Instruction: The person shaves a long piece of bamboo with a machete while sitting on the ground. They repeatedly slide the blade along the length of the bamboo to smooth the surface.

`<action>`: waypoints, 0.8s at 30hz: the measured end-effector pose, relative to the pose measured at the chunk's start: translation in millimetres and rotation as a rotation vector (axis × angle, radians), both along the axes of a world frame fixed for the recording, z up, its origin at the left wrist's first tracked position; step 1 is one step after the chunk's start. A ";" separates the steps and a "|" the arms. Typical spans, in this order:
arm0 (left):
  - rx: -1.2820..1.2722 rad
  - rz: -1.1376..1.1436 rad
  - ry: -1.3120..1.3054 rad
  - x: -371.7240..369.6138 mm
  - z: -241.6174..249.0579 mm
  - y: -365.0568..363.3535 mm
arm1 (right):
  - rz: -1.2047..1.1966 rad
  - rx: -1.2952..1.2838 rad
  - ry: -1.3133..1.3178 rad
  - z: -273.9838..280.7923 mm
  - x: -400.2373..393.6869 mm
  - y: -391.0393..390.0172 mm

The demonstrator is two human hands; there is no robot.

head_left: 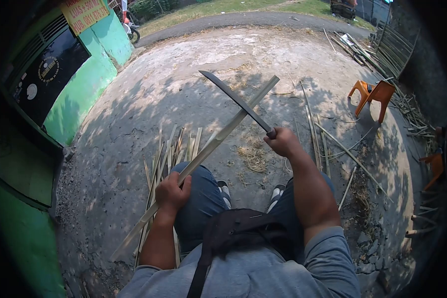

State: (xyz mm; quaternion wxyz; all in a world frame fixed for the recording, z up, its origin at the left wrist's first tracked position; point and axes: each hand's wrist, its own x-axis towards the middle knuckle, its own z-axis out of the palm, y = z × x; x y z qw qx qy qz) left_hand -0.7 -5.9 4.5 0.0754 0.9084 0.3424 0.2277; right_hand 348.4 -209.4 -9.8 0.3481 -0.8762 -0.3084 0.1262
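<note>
My right hand [284,142] is closed round the handle of a machete [236,98], its long dark blade pointing up and to the left. In my left hand [173,191] is a long pale strip of split bamboo [212,144], gripped over my left thigh. The strip slants from low on the left to its far end in front of me. The blade crosses over the strip's upper part in this view. More bamboo strips [158,161] lie in a bundle beside my left leg, partly hidden by my arm and the held strip.
Thin shavings [253,158] lie on the concrete ahead of my feet. Long bamboo pieces [355,158] are on the ground to the right, near an orange plastic chair [374,98]. A green wall [79,99] stands at left. Bamboo poles [355,52] are piled at the far right.
</note>
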 end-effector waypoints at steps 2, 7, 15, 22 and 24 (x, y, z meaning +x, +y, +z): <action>0.003 0.001 0.010 0.8 2.2 -1.4 | 0.016 -0.012 -0.024 -2.2 -1.0 -1.4; 0.058 -0.021 -0.027 4.2 -4.9 -1.0 | 0.184 -0.126 -0.130 13.6 -25.7 5.0; 0.019 0.014 0.036 4.0 -6.2 0.6 | 0.565 -0.239 -0.313 12.7 -70.2 31.5; -0.003 0.003 -0.048 1.9 -12.0 3.2 | 0.225 -0.114 -0.113 9.4 -18.5 12.7; 0.039 -0.016 -0.041 3.3 -8.2 1.0 | 0.085 -0.071 0.068 -1.5 -6.2 9.7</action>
